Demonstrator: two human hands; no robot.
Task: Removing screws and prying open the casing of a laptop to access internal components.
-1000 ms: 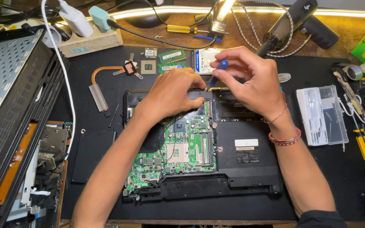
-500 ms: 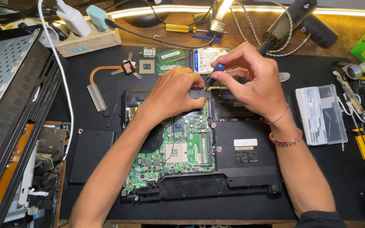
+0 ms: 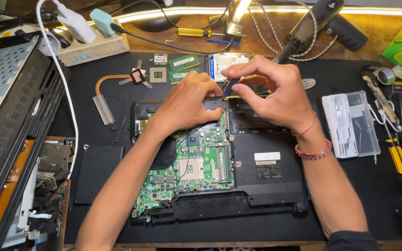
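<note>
At the far edge of the opened laptop base (image 3: 219, 195) — right hand (image 3: 275, 93) pinches a small screwdriver (image 3: 227, 87); left hand (image 3: 187, 104) presses flat on the green motherboard (image 3: 196, 162), grasping nothing.

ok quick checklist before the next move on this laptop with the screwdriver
1. Right hand grips the screwdriver: ok.
2. Left hand steadies the laptop base at its top edge: ok.
3. Tip seated in a screw: cannot tell, fingers hide it.
4. Green circuit board bare, nothing lying on it: ok.
5. Copper heat pipe and memory sticks set apart on the mat: ok.
6. Clear tool case beside the right wrist: ok.
</note>
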